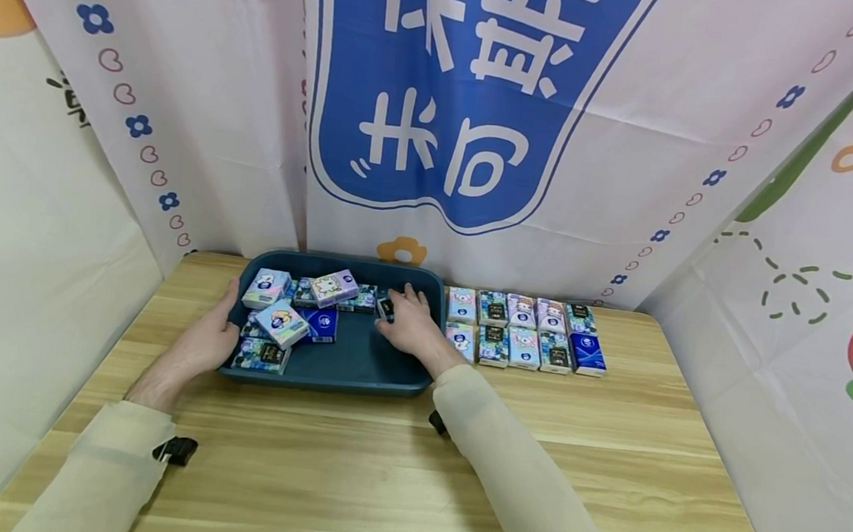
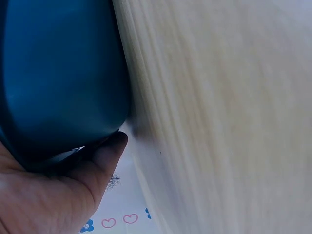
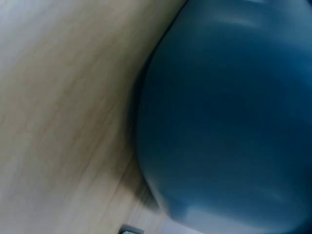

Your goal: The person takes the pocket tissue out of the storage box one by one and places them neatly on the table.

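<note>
Left hand (image 1: 198, 340): straight fingers on the tray's (image 1: 357, 387) left end, shove and it could slide
Right hand (image 1: 413, 323): at a dark pack (image 1: 386, 307) inside, can't tell if you're pinching; might slip
Purple pack (image 1: 334, 288): perched on others, bumping could topple it
Pack rows (image 1: 524, 347): just beside the tray, easily nudged

This place seems to be a small booth-like space, made with hanging cloth. A white back curtain (image 1: 232, 159) with a large blue sign (image 1: 457, 93) of Chinese characters hangs behind the wooden tabletop (image 1: 350, 477), and a left curtain (image 1: 23, 226) and a right curtain (image 1: 780, 361), both with printed drawings, close the sides. Which building holds it, I cannot tell.
</note>
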The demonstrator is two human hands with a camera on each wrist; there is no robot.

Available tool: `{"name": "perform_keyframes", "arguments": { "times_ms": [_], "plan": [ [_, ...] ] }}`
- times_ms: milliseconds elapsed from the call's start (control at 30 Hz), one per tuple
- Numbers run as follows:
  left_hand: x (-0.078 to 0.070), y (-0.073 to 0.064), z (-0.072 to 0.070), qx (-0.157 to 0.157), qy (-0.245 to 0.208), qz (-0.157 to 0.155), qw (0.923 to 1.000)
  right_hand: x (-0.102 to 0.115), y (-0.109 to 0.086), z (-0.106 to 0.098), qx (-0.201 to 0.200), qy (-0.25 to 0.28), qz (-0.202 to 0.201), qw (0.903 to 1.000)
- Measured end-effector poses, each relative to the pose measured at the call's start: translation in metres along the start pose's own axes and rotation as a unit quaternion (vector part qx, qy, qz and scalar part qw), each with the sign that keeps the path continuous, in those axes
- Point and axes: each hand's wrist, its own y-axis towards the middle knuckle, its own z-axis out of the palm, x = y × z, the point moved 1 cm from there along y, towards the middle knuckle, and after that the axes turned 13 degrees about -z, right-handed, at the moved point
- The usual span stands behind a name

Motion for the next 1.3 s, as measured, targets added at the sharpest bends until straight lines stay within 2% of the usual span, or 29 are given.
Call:
{"name": "perform_keyframes", "arguments": {
  "times_ms": [133,333,467,667,733,833,1100,1300],
  "plan": [
    [0.000,0.000,0.000,0.000,0.002,0.003,1.0000,0.002,-0.001,-0.001,0.004,-0.028,-0.011,0.9995],
    [0.002,0.001,0.000,0.002,-0.001,0.001,1.0000,-0.011,0.008,0.005,-0.014,-0.066,-0.034,0.9972],
    [0.001,0.002,0.000,0.004,-0.005,0.002,1.0000,-0.015,0.007,0.008,-0.025,-0.086,-0.040,0.9952],
    [0.001,0.001,0.000,0.004,-0.002,-0.001,1.0000,0.015,-0.024,-0.009,-0.010,-0.132,-0.034,0.9906],
    [0.001,0.001,0.000,0.003,-0.001,-0.002,1.0000,0.029,-0.037,-0.016,-0.006,-0.133,-0.029,0.9907],
    [0.001,0.001,0.000,0.003,0.001,-0.004,1.0000,0.035,-0.044,-0.019,-0.004,-0.137,-0.024,0.9903],
    [0.002,0.002,-0.001,0.005,-0.001,-0.004,1.0000,0.034,-0.043,-0.015,-0.008,-0.149,-0.022,0.9885],
    [0.001,0.001,-0.001,0.005,-0.005,0.003,1.0000,0.030,-0.040,-0.016,0.015,-0.123,-0.024,0.9920]
  ]
}}
